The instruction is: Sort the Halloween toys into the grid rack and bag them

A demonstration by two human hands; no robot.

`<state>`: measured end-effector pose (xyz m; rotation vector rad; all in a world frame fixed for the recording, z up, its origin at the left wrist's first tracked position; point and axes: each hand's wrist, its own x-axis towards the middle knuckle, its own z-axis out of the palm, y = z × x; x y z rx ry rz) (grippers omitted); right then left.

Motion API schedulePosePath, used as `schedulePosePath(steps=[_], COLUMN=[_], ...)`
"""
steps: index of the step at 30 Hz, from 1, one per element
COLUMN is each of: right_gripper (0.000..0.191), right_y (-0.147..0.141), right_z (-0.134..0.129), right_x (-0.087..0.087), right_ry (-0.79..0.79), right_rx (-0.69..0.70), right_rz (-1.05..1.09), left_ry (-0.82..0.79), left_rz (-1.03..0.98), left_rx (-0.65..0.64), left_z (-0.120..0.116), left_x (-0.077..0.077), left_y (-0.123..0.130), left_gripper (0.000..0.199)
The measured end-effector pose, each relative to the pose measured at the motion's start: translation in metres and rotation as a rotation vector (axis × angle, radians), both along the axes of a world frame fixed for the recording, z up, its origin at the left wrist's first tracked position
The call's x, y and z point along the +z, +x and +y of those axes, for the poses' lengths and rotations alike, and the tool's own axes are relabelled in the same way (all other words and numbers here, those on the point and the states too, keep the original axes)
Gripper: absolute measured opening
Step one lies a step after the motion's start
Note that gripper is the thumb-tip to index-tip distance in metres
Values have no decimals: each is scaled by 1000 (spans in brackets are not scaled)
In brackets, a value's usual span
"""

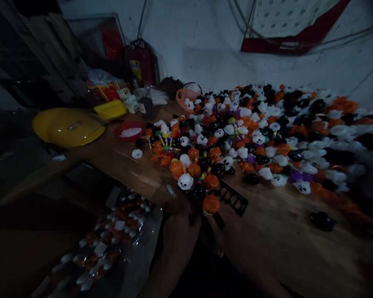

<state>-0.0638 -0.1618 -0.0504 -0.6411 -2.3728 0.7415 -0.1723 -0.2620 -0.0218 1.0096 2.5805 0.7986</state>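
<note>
My left hand [182, 227] is low in the middle of the head view, at the table's front edge. Its fingertips are lost in shadow by a black toy head. Close beside it, my right hand [229, 227] is curled under an orange pumpkin-head toy [211, 204]. Whatever lies between its fingers is too dark to make out. Behind the right hand shows a black slotted plastic rack [236, 200]. Just beyond the hands cluster a white ghost-faced head [185, 181], another orange pumpkin head [210, 181] and several more heads.
A large heap of orange, white, black and purple toy heads [257, 138] covers the table's back and right. At left are a yellow scoop-shaped object [70, 127], a red dish [129, 130] and a dark cup [145, 105]. Bagged toys [112, 236] lie below the table edge.
</note>
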Motion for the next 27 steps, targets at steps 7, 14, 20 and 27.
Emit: schedulePosePath(steps=[7, 14, 20, 27], right_gripper=[13, 21, 20, 13], right_y=[-6, -7, -9, -9], right_z=[3, 4, 13, 12], right_x=[3, -12, -5, -3], right_ry=[43, 180, 204, 66], right_rx=[7, -20, 71, 57], right_rz=[13, 37, 38, 31], left_ry=[-71, -173, -193, -131], left_rz=[-86, -67, -34, -25], left_rx=[-2, -28, -62, -58], left_z=[5, 11, 16, 13], left_x=[-6, -12, -3, -4], left_y=[-4, -6, -6, -5], left_gripper=[12, 19, 15, 11])
